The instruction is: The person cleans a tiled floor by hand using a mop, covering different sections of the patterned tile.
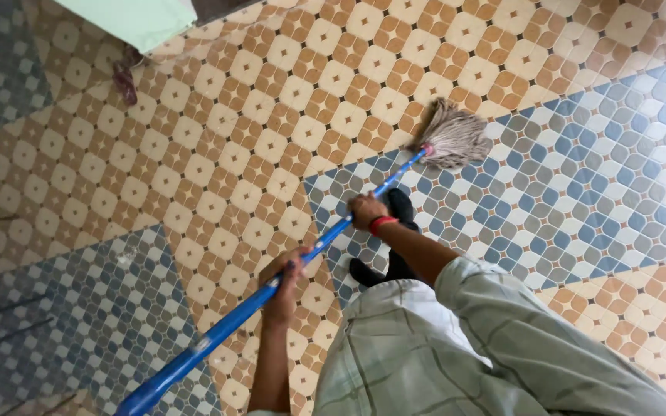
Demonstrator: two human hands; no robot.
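Blue-handled string mop [364,202], slanted, grey head on tiles.

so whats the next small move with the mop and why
Probably draw the mop head back toward the feet: it lies stretched out at the seam of the blue and orange floor tiles, with both the left hand and right hand gripping the blue handle.
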